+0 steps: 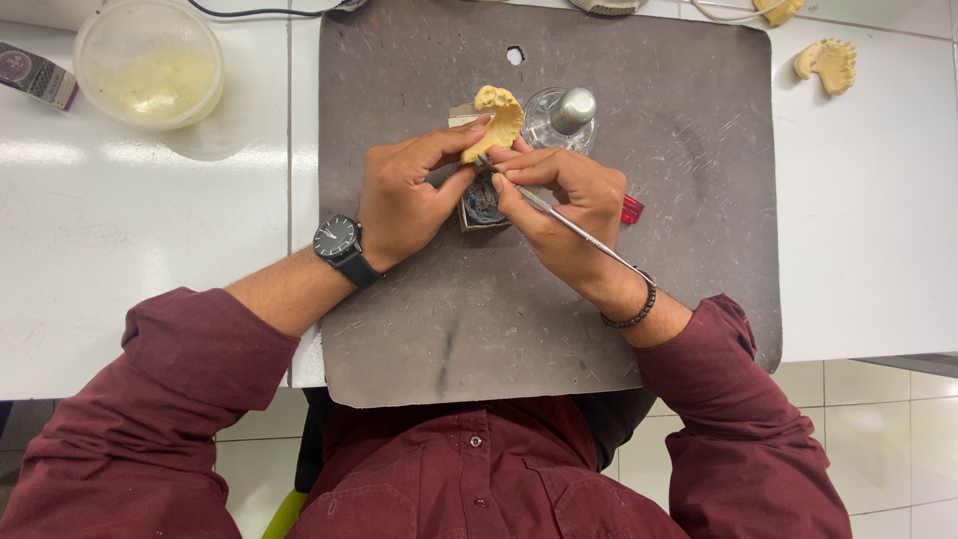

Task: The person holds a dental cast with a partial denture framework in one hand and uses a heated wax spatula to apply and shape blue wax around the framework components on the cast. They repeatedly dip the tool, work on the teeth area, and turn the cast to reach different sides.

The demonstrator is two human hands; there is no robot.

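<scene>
My left hand (404, 195) pinches a yellow dental cast (496, 118) between thumb and fingers, holding it above the dark grey mat (699, 200). My right hand (564, 205) grips a thin metal instrument (589, 238) like a pen, its tip touching the cast's lower edge. A black watch is on my left wrist and a bead bracelet on my right.
A small square tin (481, 208) with dark material lies under my hands. A glass burner with a metal cap (567, 115) stands just behind them. A red object (632, 209) peeks out beside my right hand. A plastic bowl (150, 65) is far left; another yellow cast (828, 63) far right.
</scene>
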